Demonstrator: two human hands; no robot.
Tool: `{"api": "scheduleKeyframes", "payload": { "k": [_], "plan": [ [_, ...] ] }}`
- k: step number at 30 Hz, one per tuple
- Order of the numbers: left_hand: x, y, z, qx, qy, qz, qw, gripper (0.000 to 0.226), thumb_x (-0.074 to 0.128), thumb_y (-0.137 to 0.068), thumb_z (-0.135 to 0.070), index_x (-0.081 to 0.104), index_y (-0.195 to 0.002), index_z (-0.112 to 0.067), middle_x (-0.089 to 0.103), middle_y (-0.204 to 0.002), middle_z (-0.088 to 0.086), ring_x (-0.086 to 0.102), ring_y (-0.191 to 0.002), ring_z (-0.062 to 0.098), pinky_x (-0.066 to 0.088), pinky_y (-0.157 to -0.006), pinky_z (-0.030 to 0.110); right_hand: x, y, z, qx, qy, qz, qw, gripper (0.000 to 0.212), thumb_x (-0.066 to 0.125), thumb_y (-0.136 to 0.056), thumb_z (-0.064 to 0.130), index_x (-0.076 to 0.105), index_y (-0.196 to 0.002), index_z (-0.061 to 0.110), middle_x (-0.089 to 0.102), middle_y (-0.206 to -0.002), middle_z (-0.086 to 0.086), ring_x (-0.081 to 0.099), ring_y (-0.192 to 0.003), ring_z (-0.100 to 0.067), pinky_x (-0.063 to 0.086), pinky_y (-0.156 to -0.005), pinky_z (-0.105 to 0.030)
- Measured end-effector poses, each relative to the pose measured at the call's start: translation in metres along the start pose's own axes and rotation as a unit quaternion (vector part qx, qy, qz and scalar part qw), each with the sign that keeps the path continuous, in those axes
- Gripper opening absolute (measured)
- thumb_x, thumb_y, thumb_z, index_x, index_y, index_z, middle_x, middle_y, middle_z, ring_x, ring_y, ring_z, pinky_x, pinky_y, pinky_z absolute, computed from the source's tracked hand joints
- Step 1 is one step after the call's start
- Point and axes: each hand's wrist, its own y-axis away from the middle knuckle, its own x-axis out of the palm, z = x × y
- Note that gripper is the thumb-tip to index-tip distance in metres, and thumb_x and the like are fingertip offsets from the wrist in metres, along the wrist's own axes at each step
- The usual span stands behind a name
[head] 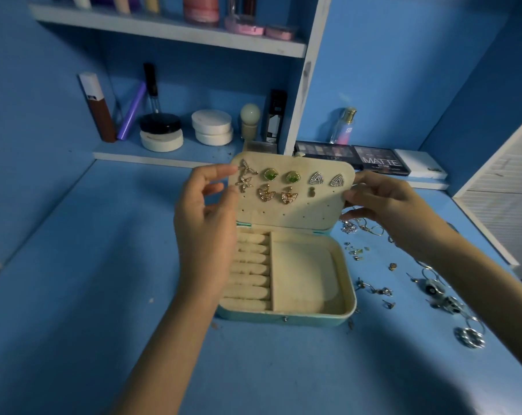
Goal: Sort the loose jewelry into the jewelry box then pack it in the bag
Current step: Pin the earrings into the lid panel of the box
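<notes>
A small mint jewelry box (286, 317) lies open on the blue desk. Its cream lid panel (289, 211) stands up and carries several stud earrings: star-shaped (244, 176), green square (270, 175), silver triangle (316, 178), gold butterfly (265, 193). My left hand (204, 223) is at the panel's left edge, fingertips at the star earrings. My right hand (388, 202) grips the panel's right edge. The ring rolls (250, 274) and the side compartment (304, 277) hold nothing. Loose jewelry (373, 290) lies scattered to the right of the box. No bag is in view.
Silver rings and hoops (469, 336) lie near the desk's right side. Makeup palettes (379, 163) and a perfume bottle (343, 127) stand behind the box. A shelf with cosmetic jars (212, 127) rises at the back. A white louvred door (505, 202) is at the right.
</notes>
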Motion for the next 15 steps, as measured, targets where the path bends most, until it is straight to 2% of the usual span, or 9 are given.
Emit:
{"api": "scheduleKeyframes", "payload": {
  "k": [2, 4, 8, 10, 13, 15],
  "plan": [
    [-0.003, -0.013, 0.013, 0.01, -0.068, 0.002, 0.998, 0.03, 0.056, -0.088, -0.002, 0.056, -0.099, -0.03, 0.058, -0.115, -0.008, 0.053, -0.106, 0.008, 0.041, -0.073, 0.006, 0.002, -0.001, -0.001, 0.006, 0.0, -0.002, 1.0, 0.019, 0.05, -0.092, 0.0, 0.064, -0.1, 0.011, 0.069, -0.105, -0.013, 0.063, -0.098, -0.027, 0.055, -0.085, -0.034],
    [-0.002, -0.021, 0.024, -0.015, -0.076, 0.037, 0.996, 0.037, 0.056, -0.088, 0.0, 0.053, -0.109, -0.029, 0.058, -0.112, -0.01, 0.054, -0.103, 0.006, 0.043, -0.076, 0.009, 0.003, -0.003, -0.002, 0.011, -0.001, 0.0, 1.0, 0.022, 0.052, -0.091, 0.0, 0.064, -0.102, 0.015, 0.071, -0.1, -0.009, 0.064, -0.096, -0.024, 0.054, -0.086, -0.034],
    [-0.001, -0.022, 0.036, -0.027, -0.078, 0.081, 0.993, 0.039, 0.057, -0.087, 0.002, 0.056, -0.098, -0.036, 0.061, -0.096, -0.021, 0.058, -0.087, -0.01, 0.047, -0.075, 0.013, 0.004, -0.002, -0.002, 0.03, -0.011, -0.006, 0.999, 0.027, 0.053, -0.09, 0.0, 0.063, -0.104, 0.021, 0.072, -0.088, -0.003, 0.064, -0.088, -0.021, 0.054, -0.085, -0.033],
    [-0.002, -0.02, 0.038, -0.022, -0.081, 0.078, 0.993, 0.041, 0.057, -0.087, 0.002, 0.055, -0.099, -0.037, 0.061, -0.093, -0.023, 0.057, -0.085, -0.013, 0.047, -0.074, 0.013, 0.003, 0.001, -0.002, 0.036, 0.01, -0.006, 0.999, 0.029, 0.053, -0.09, 0.0, 0.062, -0.109, 0.021, 0.071, -0.094, -0.008, 0.064, -0.087, -0.021, 0.053, -0.087, -0.035],
    [-0.004, -0.02, 0.04, -0.011, -0.092, 0.077, 0.993, 0.047, 0.057, -0.087, 0.004, 0.053, -0.096, -0.042, 0.06, -0.092, -0.025, 0.058, -0.086, -0.011, 0.048, -0.075, 0.012, -0.002, 0.007, -0.001, 0.031, 0.075, 0.001, 0.997, 0.036, 0.052, -0.091, -0.003, 0.058, -0.121, 0.015, 0.069, -0.102, -0.015, 0.063, -0.088, -0.024, 0.053, -0.085, -0.036],
    [-0.004, -0.02, 0.041, -0.005, -0.093, 0.077, 0.993, 0.051, 0.057, -0.086, 0.006, 0.053, -0.096, -0.044, 0.061, -0.093, -0.022, 0.06, -0.089, -0.004, 0.05, -0.077, 0.018, -0.007, 0.01, -0.002, 0.022, 0.154, 0.011, 0.988, 0.036, 0.055, -0.09, 0.0, 0.059, -0.122, 0.017, 0.071, -0.097, -0.011, 0.064, -0.087, -0.024, 0.054, -0.08, -0.031]
  ]
}}
